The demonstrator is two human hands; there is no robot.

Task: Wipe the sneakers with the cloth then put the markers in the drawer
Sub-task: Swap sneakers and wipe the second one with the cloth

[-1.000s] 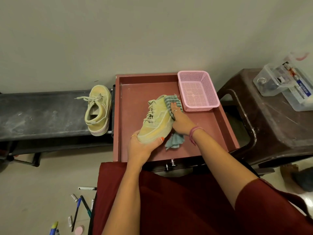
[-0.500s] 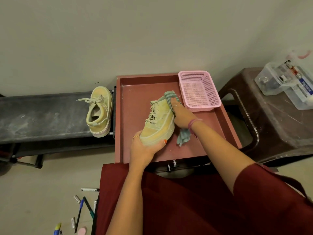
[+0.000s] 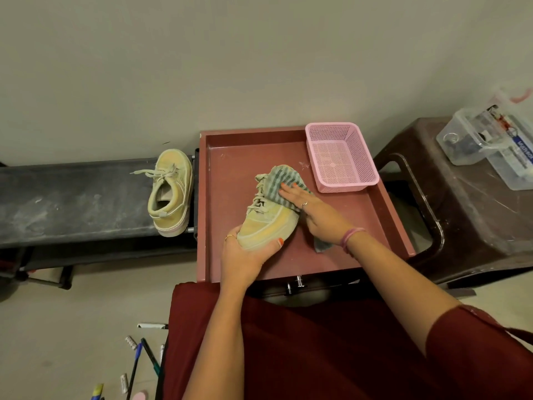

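Note:
A pale yellow-green sneaker [image 3: 269, 219] lies in the reddish-brown drawer tray [image 3: 230, 264], toe toward me. My left hand [image 3: 248, 255] grips its toe. My right hand [image 3: 314, 212] presses a green-striped cloth [image 3: 281, 180] with flat fingers against the sneaker's heel side; one end of the cloth hangs below my wrist. The second sneaker [image 3: 171, 192] rests on the dark bench [image 3: 72, 203] at the left. Several markers and pens [image 3: 144, 356] lie on the floor at the lower left.
A pink mesh basket [image 3: 341, 157] stands in the tray's far right corner. A brown plastic stool [image 3: 461, 215] at the right carries clear plastic boxes [image 3: 490, 140]. My dark red clothing covers the foreground. A wall runs behind everything.
My right hand has slid the cloth up over the heel and top of the sneaker. My left hand stays round the toe.

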